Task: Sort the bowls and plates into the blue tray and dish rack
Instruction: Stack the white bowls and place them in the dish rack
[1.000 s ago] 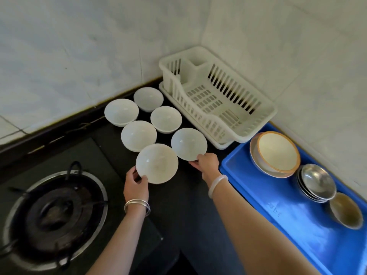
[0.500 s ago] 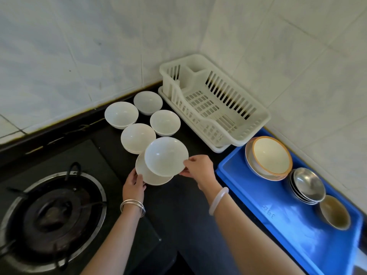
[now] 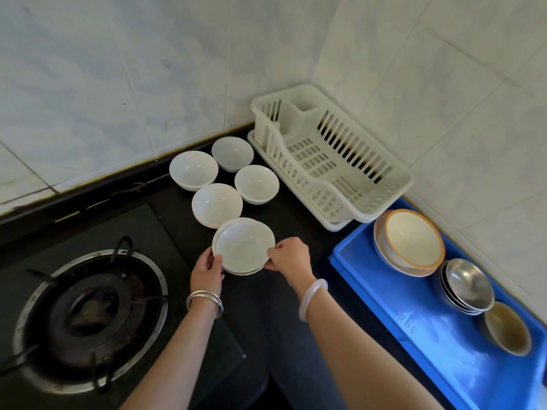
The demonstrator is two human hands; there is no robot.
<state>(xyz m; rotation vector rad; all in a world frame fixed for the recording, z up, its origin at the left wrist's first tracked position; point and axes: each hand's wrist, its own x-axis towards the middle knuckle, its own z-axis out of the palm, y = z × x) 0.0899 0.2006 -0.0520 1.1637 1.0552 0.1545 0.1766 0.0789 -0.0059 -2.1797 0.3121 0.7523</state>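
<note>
On the dark table, both your hands are on a two-bowl stack.

Your left hand and right hand each have their grip clamped on the rim of the nested white bowls, two of them. Four more white bowls sit singly behind, beside the empty dish rack. Over in the blue tray: one orange-rimmed bowl on a plate, one stack of steel bowls, one tan bowl.

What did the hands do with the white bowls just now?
The right hand lifted one white bowl and nested it into the bowl at the left hand, making a stack that both hands hold. The other four white bowls, dish rack and blue tray stayed put.
</note>
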